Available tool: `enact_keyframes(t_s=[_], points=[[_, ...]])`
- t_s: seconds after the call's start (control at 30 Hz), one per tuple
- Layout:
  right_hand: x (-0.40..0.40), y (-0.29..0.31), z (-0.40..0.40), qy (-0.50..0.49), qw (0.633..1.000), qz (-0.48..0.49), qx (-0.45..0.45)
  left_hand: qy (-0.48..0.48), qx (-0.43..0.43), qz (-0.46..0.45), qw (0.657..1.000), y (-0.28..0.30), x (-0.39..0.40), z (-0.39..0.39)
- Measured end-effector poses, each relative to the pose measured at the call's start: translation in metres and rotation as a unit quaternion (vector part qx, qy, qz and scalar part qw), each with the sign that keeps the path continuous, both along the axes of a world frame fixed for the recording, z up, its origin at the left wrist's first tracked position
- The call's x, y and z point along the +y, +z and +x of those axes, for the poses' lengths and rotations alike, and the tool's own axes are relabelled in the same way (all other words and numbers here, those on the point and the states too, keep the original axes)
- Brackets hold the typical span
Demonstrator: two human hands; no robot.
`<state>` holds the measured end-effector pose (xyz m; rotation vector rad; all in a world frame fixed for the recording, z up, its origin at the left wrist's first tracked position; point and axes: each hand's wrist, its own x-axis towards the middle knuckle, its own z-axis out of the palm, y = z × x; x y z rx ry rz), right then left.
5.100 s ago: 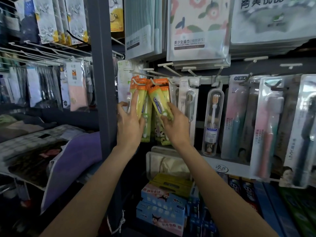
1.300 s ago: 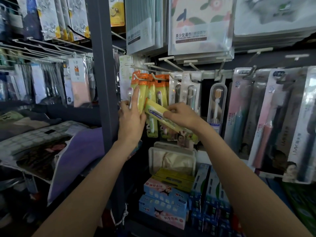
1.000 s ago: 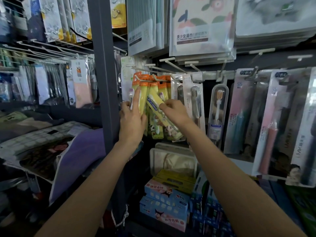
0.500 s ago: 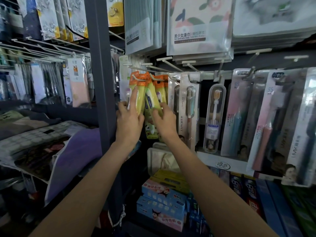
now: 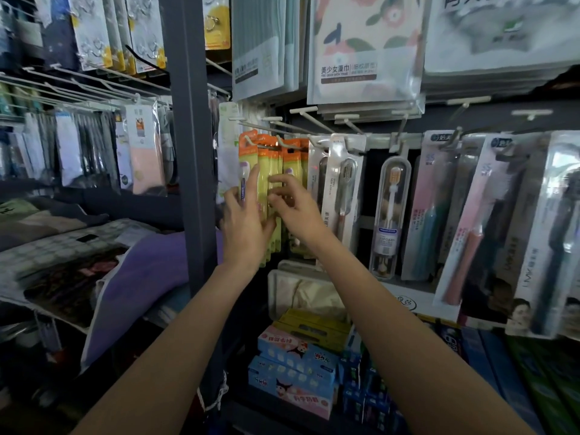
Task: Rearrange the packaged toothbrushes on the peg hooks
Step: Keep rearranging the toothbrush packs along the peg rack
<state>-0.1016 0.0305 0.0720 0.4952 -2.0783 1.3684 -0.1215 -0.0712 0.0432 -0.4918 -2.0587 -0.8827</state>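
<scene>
The yellow-and-orange toothbrush packs (image 5: 271,171) hung together on white peg hooks (image 5: 251,142) at the rack's left end, beside the grey upright post (image 5: 191,146). The left hand (image 5: 246,221) lay against the front pack, grip loose with fingers straight. The right hand (image 5: 295,205) touched the packs with curled fingertips; whether it pinched one I could not tell.

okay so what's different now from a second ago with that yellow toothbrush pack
The yellow toothbrush pack that the right hand held slanted and off its hook now hangs upright among the others. The right hand's fingers have loosened, fingertips at the packs. The left hand still steadies the left packs.
</scene>
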Motion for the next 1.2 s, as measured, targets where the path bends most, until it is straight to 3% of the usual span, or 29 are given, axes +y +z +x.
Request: enact_keyframes(t_s=[0.27, 0.4, 0.63, 0.9, 1.07, 1.2], points=[[-0.002, -0.010, 0.000, 0.037, 0.999, -0.021, -0.027, -0.062, -0.003, 0.038, 0.997, -0.026, -0.009, 0.013], [-0.011, -0.012, -0.004, 0.001, 1.000, 0.001, 0.004, -0.078, -0.025, 0.078, 0.994, -0.036, -0.012, 0.018], [-0.023, 0.003, -0.001, -0.084, 0.994, 0.058, -0.030, -0.115, -0.060, 0.117, 0.985, -0.035, -0.017, 0.020], [-0.017, 0.008, 0.005, -0.085, 0.992, -0.001, -0.094, -0.161, -0.046, 0.070, 0.983, -0.037, -0.020, 0.032], [0.003, 0.021, 0.018, -0.124, 0.986, 0.096, -0.050, -0.149, -0.018, 0.125, 0.981, -0.035, -0.028, 0.038], [0.011, 0.032, 0.018, -0.177, 0.966, 0.189, -0.013, -0.141, -0.042, 0.144, 0.979, -0.032, -0.024, 0.036]])
